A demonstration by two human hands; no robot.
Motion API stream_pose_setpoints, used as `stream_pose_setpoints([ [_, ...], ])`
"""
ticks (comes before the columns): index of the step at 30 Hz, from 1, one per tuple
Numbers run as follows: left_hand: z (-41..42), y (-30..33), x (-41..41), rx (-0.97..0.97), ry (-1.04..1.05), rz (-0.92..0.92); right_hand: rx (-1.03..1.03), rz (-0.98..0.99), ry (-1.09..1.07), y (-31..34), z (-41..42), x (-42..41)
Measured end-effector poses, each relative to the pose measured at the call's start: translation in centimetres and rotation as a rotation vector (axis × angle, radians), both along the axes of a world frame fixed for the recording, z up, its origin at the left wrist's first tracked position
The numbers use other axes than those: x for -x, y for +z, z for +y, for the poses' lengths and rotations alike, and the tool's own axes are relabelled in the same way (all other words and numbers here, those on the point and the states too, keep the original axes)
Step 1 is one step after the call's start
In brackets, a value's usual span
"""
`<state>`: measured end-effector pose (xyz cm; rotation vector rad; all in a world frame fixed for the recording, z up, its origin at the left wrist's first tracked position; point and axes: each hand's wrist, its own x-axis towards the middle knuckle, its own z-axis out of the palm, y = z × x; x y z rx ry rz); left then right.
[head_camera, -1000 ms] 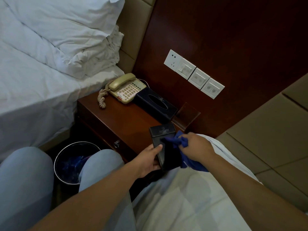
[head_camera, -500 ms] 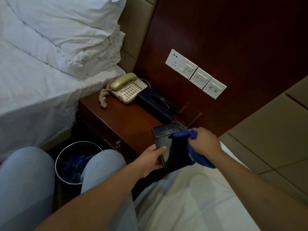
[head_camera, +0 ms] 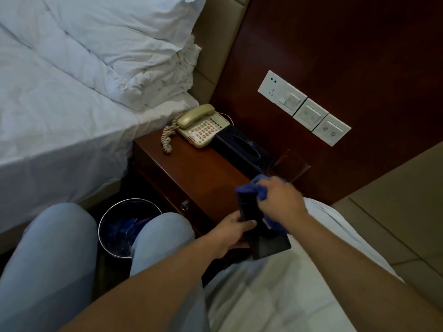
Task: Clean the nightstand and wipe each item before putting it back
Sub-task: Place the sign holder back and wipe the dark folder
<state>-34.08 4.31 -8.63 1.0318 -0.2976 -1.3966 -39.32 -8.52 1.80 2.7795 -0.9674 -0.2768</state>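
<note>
Head view: the left hand [head_camera: 233, 232] grips a flat black rectangular box [head_camera: 260, 227] by its near left edge, fingers curled round it, holding it above the front right corner of the dark red-brown wooden nightstand [head_camera: 196, 173]. The right hand [head_camera: 279, 200] is clenched on a crumpled blue cloth [head_camera: 254, 190], pressed against the far end of the box; the hand is blurred. Beyond the right hand, at the back of the nightstand, lies a dark rectangular tissue box [head_camera: 242, 149], and touching its far left end sits a cream corded telephone [head_camera: 201, 124] with its coiled cord hanging towards the front. To the left of the left hand, below the nightstand's front edge, stands a round metal waste bin [head_camera: 128, 226] with a blue liner, between the person's pale blue trouser knees. Under both forearms lies white bedding [head_camera: 275, 295].
</note>
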Motion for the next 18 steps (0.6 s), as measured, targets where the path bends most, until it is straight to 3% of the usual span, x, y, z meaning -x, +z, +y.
stream_pose_setpoints([
  [2, 0.1, -0.1, 0.1, 0.012, -0.034, -0.018, -0.015, 0.041, -0.132, 1.5, -2.4, 0.4],
  [4, -0.1, -0.2, 0.1, 0.008, -0.032, -0.052, -0.063, 0.080, -0.124, 2.9, -2.8, 0.1],
  [9, -0.9, -0.7, 0.7, -0.018, -0.024, -0.135, -0.087, 0.136, 0.224, 3.1, 3.1, -2.7],
  [11, -0.9, -0.7, 0.8, -0.031, -0.014, -0.132, -0.106, 0.161, 0.269, 2.8, 3.8, -3.2],
  [15, -0.6, -0.4, 0.3, -0.028, 0.005, -0.105, -0.108, 0.117, 0.062, 3.8, -0.2, -3.2],
  [18, -0.5, -0.6, 0.2, 0.006, -0.002, -0.098, -0.274, -0.066, -0.215, 4.6, -2.9, -1.9],
])
